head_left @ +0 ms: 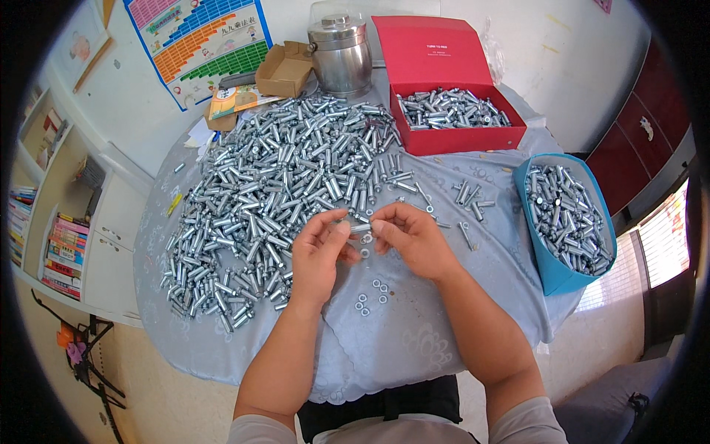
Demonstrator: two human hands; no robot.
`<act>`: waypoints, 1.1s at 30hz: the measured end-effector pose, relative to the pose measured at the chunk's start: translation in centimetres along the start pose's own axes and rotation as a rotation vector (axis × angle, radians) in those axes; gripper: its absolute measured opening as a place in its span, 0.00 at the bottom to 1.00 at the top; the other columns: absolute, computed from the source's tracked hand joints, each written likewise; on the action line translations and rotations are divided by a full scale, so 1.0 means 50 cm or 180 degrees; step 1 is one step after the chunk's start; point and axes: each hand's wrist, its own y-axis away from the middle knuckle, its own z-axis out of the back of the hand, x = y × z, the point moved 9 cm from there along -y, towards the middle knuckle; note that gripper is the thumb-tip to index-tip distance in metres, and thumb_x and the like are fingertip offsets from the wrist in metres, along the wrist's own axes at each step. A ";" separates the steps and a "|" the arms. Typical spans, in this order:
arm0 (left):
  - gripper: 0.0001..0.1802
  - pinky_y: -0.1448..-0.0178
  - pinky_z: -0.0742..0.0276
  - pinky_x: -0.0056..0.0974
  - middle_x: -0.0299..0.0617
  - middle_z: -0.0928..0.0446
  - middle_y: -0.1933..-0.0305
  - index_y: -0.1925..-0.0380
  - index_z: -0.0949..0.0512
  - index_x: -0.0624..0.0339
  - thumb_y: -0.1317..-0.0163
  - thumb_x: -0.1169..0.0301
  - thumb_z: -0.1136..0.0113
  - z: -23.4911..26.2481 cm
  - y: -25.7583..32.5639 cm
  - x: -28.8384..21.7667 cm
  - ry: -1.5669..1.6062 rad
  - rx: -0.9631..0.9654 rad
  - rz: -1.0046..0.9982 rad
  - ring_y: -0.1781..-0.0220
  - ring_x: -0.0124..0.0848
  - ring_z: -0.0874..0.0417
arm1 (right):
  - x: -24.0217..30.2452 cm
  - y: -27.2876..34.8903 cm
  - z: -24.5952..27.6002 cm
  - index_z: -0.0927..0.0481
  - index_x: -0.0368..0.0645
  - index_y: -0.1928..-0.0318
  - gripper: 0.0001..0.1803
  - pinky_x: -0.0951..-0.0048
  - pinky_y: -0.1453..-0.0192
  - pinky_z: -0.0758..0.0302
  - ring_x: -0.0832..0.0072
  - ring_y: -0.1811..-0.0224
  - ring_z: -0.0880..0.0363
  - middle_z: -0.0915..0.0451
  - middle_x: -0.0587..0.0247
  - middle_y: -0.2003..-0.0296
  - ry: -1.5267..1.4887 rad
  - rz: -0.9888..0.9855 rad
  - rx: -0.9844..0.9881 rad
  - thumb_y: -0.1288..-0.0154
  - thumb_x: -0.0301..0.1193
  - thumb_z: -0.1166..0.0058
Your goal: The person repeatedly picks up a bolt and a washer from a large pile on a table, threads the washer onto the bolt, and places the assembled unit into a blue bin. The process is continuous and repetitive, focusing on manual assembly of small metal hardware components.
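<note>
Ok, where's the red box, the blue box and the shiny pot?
Red box (458, 139): head view, on its front wall.
Blue box (551, 270): head view, on its outer side wall.
Shiny pot (342, 63): head view, on its round metal side.

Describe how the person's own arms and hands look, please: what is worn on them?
Both forearms are bare up to short, light grey sleeves at the lower edge of the picture. The left hand and the right hand wear no gloves. No ring, watch or bracelet shows on either hand or wrist.
</note>
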 end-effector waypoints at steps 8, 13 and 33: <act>0.10 0.68 0.24 0.30 0.39 0.20 0.68 0.57 0.21 0.64 0.35 0.70 0.41 0.023 -0.011 0.037 -0.0085 0.0172 0.0385 0.73 0.25 0.21 | 0.001 -0.002 0.002 0.23 0.37 0.58 0.07 0.77 0.65 0.24 0.82 0.70 0.23 0.22 0.67 0.69 0.0037 0.0190 0.0098 0.33 0.26 0.46; 0.09 0.72 0.25 0.29 0.38 0.21 0.73 0.64 0.21 0.65 0.34 0.68 0.41 -0.006 0.002 -0.007 -0.0180 -0.0033 -0.0283 0.77 0.25 0.22 | -0.007 -0.002 -0.002 0.24 0.37 0.56 0.07 0.78 0.63 0.24 0.82 0.68 0.23 0.21 0.67 0.68 0.0024 -0.0076 0.0033 0.33 0.24 0.45; 0.13 0.65 0.22 0.29 0.44 0.17 0.62 0.52 0.20 0.66 0.33 0.71 0.44 -0.006 0.004 0.011 -0.0757 0.0233 -0.0242 0.72 0.25 0.19 | -0.041 0.004 0.013 0.25 0.38 0.61 0.14 0.81 0.81 0.39 0.83 0.79 0.31 0.24 0.64 0.71 -0.0535 -0.0694 -0.0146 0.33 0.38 0.44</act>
